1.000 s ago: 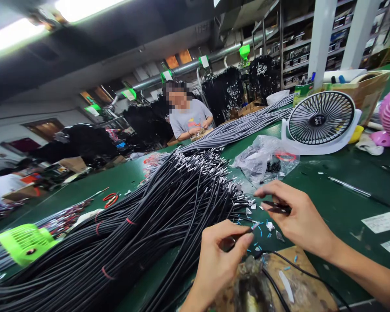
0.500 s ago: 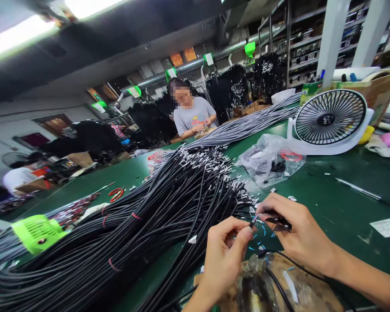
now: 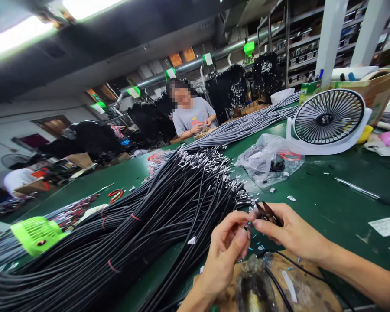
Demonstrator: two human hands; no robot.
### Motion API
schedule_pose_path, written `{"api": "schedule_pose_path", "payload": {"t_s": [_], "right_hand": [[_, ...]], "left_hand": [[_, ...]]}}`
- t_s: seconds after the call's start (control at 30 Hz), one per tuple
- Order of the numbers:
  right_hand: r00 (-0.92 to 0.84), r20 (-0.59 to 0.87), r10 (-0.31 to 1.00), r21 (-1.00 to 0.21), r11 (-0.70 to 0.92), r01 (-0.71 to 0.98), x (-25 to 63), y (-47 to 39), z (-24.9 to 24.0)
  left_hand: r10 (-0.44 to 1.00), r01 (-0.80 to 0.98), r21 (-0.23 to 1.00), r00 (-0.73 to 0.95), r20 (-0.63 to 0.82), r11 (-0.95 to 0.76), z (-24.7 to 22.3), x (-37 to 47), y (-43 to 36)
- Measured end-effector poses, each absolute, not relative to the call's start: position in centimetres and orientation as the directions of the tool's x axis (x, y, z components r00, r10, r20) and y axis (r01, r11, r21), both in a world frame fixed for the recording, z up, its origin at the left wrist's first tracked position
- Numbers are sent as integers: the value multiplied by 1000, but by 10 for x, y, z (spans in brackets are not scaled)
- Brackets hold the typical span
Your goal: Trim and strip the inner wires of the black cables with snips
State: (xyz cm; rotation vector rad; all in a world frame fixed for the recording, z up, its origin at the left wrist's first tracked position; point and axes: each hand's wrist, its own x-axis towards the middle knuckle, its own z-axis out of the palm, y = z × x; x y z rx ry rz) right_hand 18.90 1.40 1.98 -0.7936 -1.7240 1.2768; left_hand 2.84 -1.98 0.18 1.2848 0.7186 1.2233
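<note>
- Left hand [image 3: 229, 242]: thumb and fingers pinched around a cable end [image 3: 247, 225], which sits between the two hands above the worktable; short coloured cores appear to protrude from its black sheath.
- Right hand [image 3: 292, 229]: fingers wrapped about a dark cutting tool [image 3: 269, 214], blades splayed and pointing up; thumb and fingertip meet the left fingertips at the cores.
- Step in hand (judged): preparing the cores at the cable end. Next move calls for a steady left pinch, cores separated, blades clear of the fingertips.
- Below the hands: blue clippings [image 3: 254, 236], short and thin; a brown, stained, flat-faced block [image 3: 315, 281] with a black cord lying across it.
- Left of the hands: cable bundle [image 3: 143, 221], smooth matt-black round jackets, red ties, pale ends fanned out.
- Beyond: crinkled transparent bag [image 3: 258, 158] containing small black pieces; round fan [image 3: 328, 117] with radial grille and white stand.
- Support: smooth green worktable [image 3: 325, 186].
</note>
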Motion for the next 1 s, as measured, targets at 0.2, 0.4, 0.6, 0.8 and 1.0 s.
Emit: {"api": "schedule_pose_path", "payload": {"t_s": [0.2,0.4,0.6,0.8,1.0], "right_hand": [[-405,326,854,-913,396,101,193,8,17],[-439,399,805,-839,514,178,193,5,18],[-456,413,789,-833,529,161,192,5,21],[-456,372,808,-867,479,142,191,4,22],[-399,437,806,-817,541,198,191,3,20]], "left_hand": [[861,-62,866,85,501,-497,5,26,-22],[688,346,630,67,723,-696,12,24,-28],[653,423,561,101,751,-711,13,25,-30],[580,534,436,130,804,-724,10,25,-29],[465,661,269,136,875,-700,7,26,-29]]}}
